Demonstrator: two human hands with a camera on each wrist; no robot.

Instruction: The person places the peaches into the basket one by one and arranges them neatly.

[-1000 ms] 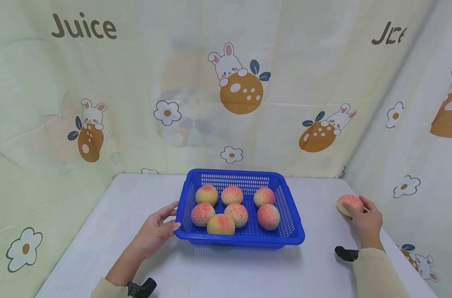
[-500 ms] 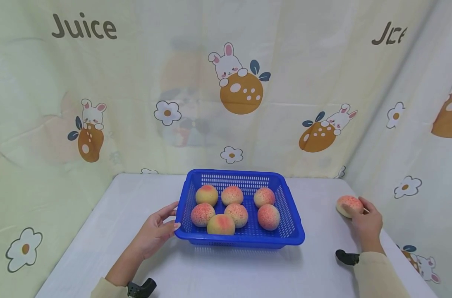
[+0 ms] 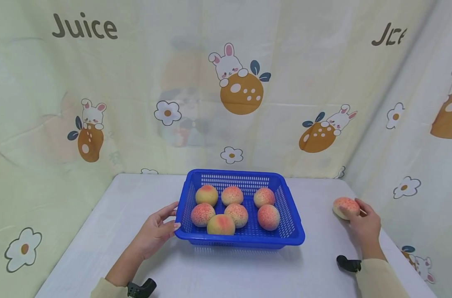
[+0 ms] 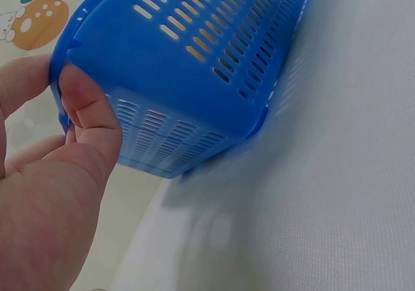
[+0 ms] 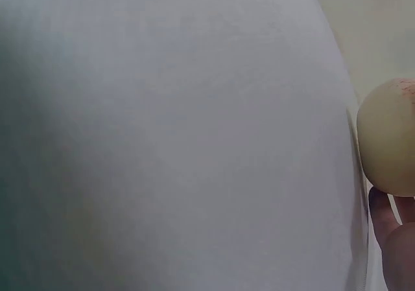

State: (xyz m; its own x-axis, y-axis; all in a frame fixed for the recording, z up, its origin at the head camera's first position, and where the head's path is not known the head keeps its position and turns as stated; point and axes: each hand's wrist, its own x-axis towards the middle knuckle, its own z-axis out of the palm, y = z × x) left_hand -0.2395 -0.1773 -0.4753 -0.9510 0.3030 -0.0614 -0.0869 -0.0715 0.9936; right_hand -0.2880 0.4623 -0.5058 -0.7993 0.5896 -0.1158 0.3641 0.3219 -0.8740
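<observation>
A blue plastic basket (image 3: pixel 248 239) stands on the white table in the head view, with several red-and-yellow peaches (image 3: pixel 221 224) lying inside. My left hand (image 3: pixel 153 236) pinches the rim at its left side. In the left wrist view the thumb (image 4: pixel 91 106) presses the outside of the slotted basket wall (image 4: pixel 149 58), with other fingers behind the rim. Off to the right, my right hand (image 3: pixel 367 225) grips a single peach (image 3: pixel 344 205) between thumb and fingers. Only the pale side of that peach (image 5: pixel 388 139) and some fingertips (image 5: pixel 381 213) show in the right wrist view.
The white table (image 3: pixel 226 273) runs up to a cream curtain (image 3: pixel 136 74) printed with rabbits and fruit. Another curtain panel (image 3: pixel 426 165) flanks the table's right edge. A black wrist strap piece (image 3: pixel 348 263) sits at the right sleeve.
My right hand, holding the peach, has shifted slightly to the left and toward me. The left hand and the basket have stayed in place.
</observation>
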